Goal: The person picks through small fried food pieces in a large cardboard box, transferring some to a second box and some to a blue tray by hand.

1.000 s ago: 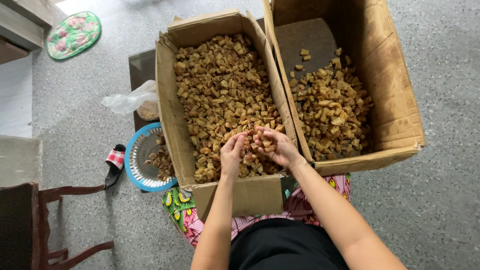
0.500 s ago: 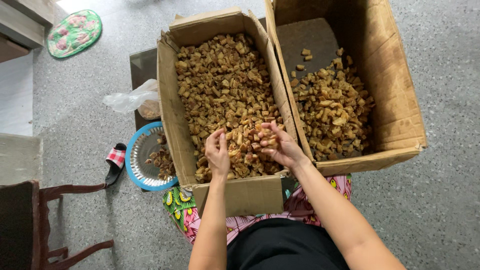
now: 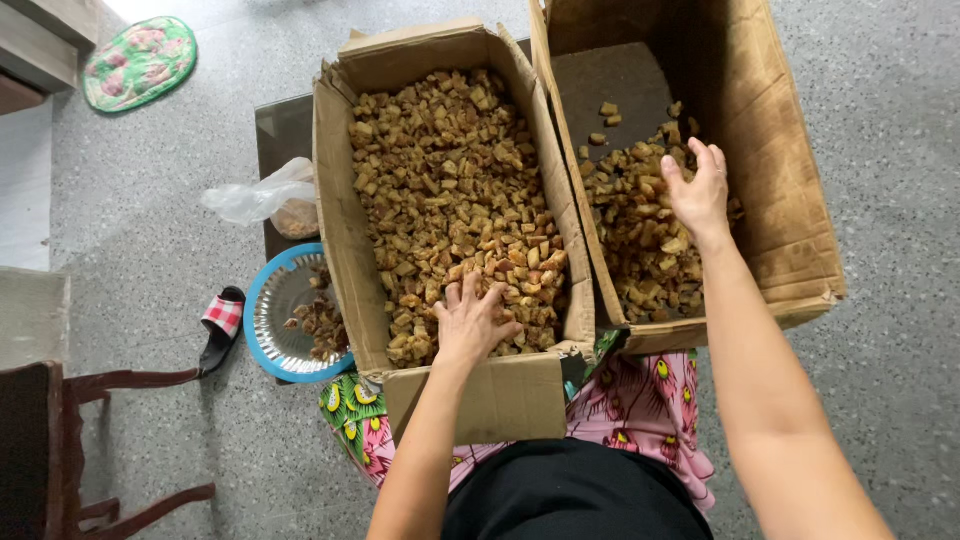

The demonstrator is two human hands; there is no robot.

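Left hand [image 3: 472, 322] rests open on chunks [image 3: 450, 190]; right hand [image 3: 697, 190], open over the right box [image 3: 790, 200], may scatter pieces

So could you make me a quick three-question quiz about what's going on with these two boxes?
1. True or false: the left hand rests on the brown chunks in the fuller cardboard box.
2. Where is the right hand? A) on the blue-rimmed bowl B) over the chunks in the right-hand box C) on the plastic bag
3. Which box still shows bare bottom at its far end?

Key: 1 true; 2 B; 3 the right-hand box.
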